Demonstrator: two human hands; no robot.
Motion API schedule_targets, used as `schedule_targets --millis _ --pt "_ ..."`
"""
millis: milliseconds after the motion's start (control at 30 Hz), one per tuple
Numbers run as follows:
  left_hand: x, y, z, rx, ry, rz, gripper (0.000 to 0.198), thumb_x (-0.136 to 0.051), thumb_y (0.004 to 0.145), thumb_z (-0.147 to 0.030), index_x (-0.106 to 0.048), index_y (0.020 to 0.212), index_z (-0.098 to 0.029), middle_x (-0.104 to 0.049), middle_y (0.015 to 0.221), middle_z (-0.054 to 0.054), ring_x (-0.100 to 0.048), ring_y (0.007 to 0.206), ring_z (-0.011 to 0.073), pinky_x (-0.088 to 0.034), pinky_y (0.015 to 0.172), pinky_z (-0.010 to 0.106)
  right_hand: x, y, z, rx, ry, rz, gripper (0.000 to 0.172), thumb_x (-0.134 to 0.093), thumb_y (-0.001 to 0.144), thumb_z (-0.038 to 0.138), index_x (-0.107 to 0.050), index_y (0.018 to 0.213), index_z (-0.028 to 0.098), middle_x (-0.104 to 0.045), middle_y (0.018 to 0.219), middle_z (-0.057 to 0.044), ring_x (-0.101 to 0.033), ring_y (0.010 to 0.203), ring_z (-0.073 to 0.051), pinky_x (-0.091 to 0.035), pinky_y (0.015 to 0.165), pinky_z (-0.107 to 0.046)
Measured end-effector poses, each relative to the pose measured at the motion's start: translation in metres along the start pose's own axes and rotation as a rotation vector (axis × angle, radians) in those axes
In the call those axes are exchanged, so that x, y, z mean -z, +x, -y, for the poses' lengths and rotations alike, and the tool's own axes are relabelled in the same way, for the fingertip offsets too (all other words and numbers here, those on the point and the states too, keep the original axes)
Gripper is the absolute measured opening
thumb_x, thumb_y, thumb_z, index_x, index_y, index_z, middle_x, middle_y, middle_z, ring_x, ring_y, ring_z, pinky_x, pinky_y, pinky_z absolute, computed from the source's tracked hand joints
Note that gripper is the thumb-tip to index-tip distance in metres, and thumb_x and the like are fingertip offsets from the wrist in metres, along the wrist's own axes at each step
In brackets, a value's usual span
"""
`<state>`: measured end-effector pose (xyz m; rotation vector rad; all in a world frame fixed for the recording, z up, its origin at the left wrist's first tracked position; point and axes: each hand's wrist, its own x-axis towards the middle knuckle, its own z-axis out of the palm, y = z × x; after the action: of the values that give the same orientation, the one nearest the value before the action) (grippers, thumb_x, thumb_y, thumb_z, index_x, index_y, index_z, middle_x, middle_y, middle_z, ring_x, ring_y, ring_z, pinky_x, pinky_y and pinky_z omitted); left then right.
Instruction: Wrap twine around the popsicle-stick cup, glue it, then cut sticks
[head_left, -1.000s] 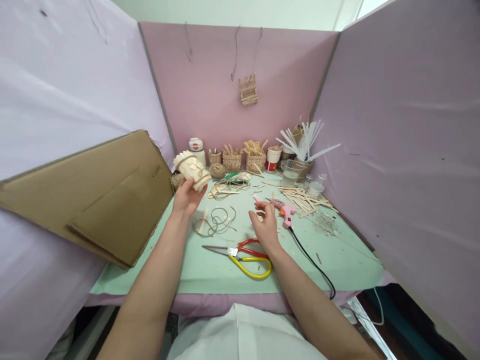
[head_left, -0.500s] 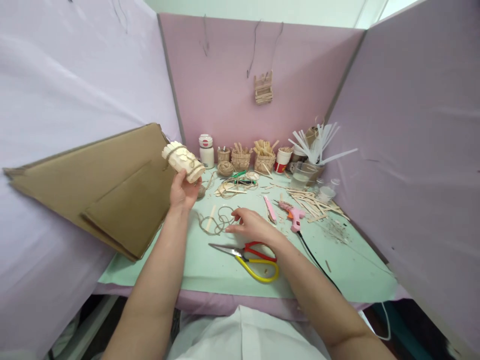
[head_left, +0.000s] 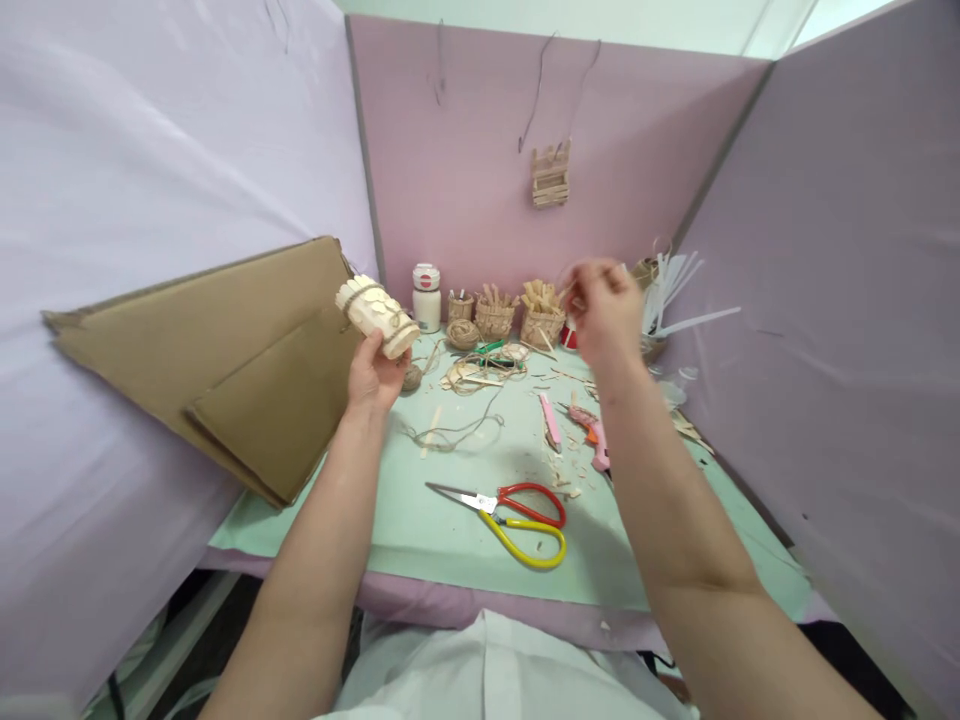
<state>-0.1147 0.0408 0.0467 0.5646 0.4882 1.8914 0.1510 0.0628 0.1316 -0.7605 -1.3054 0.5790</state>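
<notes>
My left hand (head_left: 377,378) is closed around a small pale craft-stick cup (head_left: 379,315), tilted on its side above the table, with bands of twine round it and pale discs on its side. My right hand (head_left: 604,305) is raised in front of the back containers, fingers pinched together on a thin strand of twine. More of the twine (head_left: 457,432) lies in loose curves on the table between my hands, beside a flat wooden stick (head_left: 431,432). Closest to me lie scissors (head_left: 499,503) with one red and one yellow handle.
Cardboard sheets (head_left: 255,390) lean at the left. A pink cutter (head_left: 550,422) and a pink glue gun (head_left: 598,440) lie on the right, the latter partly behind my forearm. Along the back stand a white jar (head_left: 426,300), stick-filled baskets (head_left: 541,325) and a twine ball (head_left: 462,334).
My right hand has risen from the table up and to the right, pulling the coiled twine out into looser curves. The left hand still holds the cup. The view has shifted slightly.
</notes>
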Motion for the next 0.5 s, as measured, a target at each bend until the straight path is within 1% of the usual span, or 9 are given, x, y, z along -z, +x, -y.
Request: schedule_targets --millis 33,67,100,167,233,333,400,500 --pt "0.0 0.0 0.001 0.007 0.021 0.007 0.024 -0.068 0.068 -0.024 -0.061 0.091 -0.023 -0.069 0.096 0.0 -0.063 0.091 0.0162 -0.049 0.068 0.024 0.002 0.009 0.011 0.099 0.106 -0.058 0.014 -0.05 0.087 0.034 -0.049 0.077 0.023 -0.055 0.072 0.005 -0.047 0.054 -0.006 -0.038 0.05 -0.019" --pt "0.0 0.0 0.002 0.016 0.045 0.017 0.026 -0.069 0.067 -0.025 -0.061 0.092 -0.023 -0.068 0.097 0.0 -0.063 0.092 0.0165 -0.049 0.068 0.024 0.004 0.015 0.02 0.157 0.17 -0.078 0.013 -0.053 0.086 0.035 -0.051 0.079 0.024 -0.056 0.073 0.004 -0.048 0.056 -0.006 -0.039 0.05 -0.019" --pt "-0.001 0.0 0.003 0.026 0.071 0.029 0.028 -0.07 0.066 -0.025 -0.06 0.093 -0.023 -0.068 0.099 0.001 -0.063 0.093 0.0168 -0.049 0.068 0.024 0.006 0.018 0.026 0.168 0.196 -0.09 0.013 -0.055 0.085 0.034 -0.052 0.079 0.024 -0.056 0.073 0.004 -0.048 0.056 -0.006 -0.039 0.05 -0.018" --pt "-0.001 0.0 0.006 0.05 0.126 0.057 0.033 -0.071 0.064 -0.023 -0.059 0.095 -0.023 -0.067 0.103 0.002 -0.062 0.095 0.0171 -0.049 0.068 0.024 0.008 0.014 0.027 0.094 0.194 -0.068 0.014 -0.06 0.082 0.032 -0.054 0.075 0.022 -0.056 0.069 0.004 -0.048 0.054 -0.006 -0.039 0.047 -0.017" --pt "-0.002 0.0 0.011 0.064 0.185 0.079 0.038 -0.073 0.062 -0.02 -0.057 0.097 -0.024 -0.066 0.105 0.001 -0.062 0.095 0.0169 -0.049 0.07 0.025 0.011 0.004 0.018 -0.01 0.168 -0.027 0.018 -0.062 0.081 0.034 -0.055 0.072 0.02 -0.056 0.066 0.005 -0.048 0.052 -0.005 -0.039 0.046 -0.017" --pt "0.001 -0.001 0.025 0.068 0.301 0.14 0.051 -0.075 0.057 -0.017 -0.053 0.102 -0.025 -0.065 0.107 0.002 -0.061 0.098 0.0182 -0.049 0.08 0.031 0.019 -0.014 -0.004 -0.071 0.158 -0.015 0.022 -0.065 0.078 0.039 -0.056 0.071 0.02 -0.057 0.065 0.005 -0.048 0.051 -0.005 -0.04 0.046 -0.016" --pt "0.004 -0.002 0.038 0.079 0.412 0.22 0.066 -0.077 0.054 -0.016 -0.047 0.113 -0.026 -0.063 0.112 0.004 -0.06 0.103 0.0208 -0.048 0.087 0.035 0.027 -0.024 -0.015 -0.093 0.164 -0.044 0.023 -0.066 0.076 0.04 -0.057 0.07 0.02 -0.058 0.064 0.005 -0.048 0.05 -0.005 -0.04 0.046 -0.016" --pt "0.013 -0.005 0.058 0.137 0.631 0.381 0.092 -0.078 0.052 -0.016 -0.032 0.131 -0.024 -0.058 0.121 0.011 -0.057 0.11 0.025 -0.044 0.093 0.041 0.036 -0.036 -0.023 -0.128 0.189 -0.087 0.02 -0.068 0.075 0.038 -0.06 0.071 0.019 -0.057 0.063 0.005 -0.049 0.051 -0.005 -0.041 0.048 -0.017"
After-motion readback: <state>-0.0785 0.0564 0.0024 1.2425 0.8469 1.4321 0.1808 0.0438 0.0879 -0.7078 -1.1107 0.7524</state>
